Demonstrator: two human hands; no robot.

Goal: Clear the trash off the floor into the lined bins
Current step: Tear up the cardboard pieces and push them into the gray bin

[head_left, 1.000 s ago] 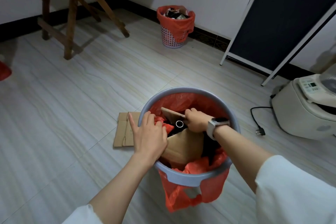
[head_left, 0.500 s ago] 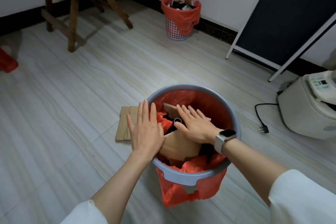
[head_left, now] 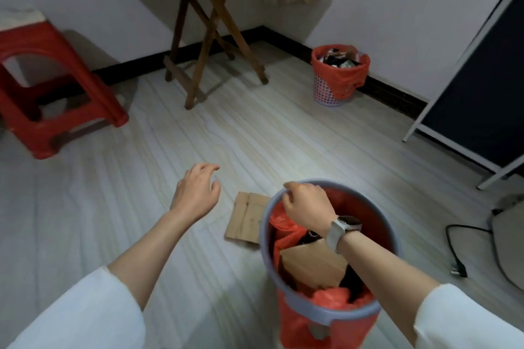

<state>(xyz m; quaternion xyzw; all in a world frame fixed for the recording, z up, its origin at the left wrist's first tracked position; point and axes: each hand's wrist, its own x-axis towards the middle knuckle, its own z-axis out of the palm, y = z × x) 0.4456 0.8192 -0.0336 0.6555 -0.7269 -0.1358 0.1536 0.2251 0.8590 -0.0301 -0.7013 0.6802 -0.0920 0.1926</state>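
- My right hand [head_left: 307, 207] grips the grey bin [head_left: 320, 312]'s far rim.
- My left hand [head_left: 197, 193] hovers loose, holding nothing.
- One flat cardboard piece [head_left: 246, 218] lies on the floor [head_left: 255, 136] beside it.
- Two lined bins; the second, a pink basket [head_left: 329, 91], stands by the wall.

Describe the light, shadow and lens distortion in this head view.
Head view: dim, soft light, brightest on the floor; the folding table casts a faint shadow on floor and wall; wide-angle bending tilts the walls and the board; slight softness throughout, both sleeves blurred at the corners.
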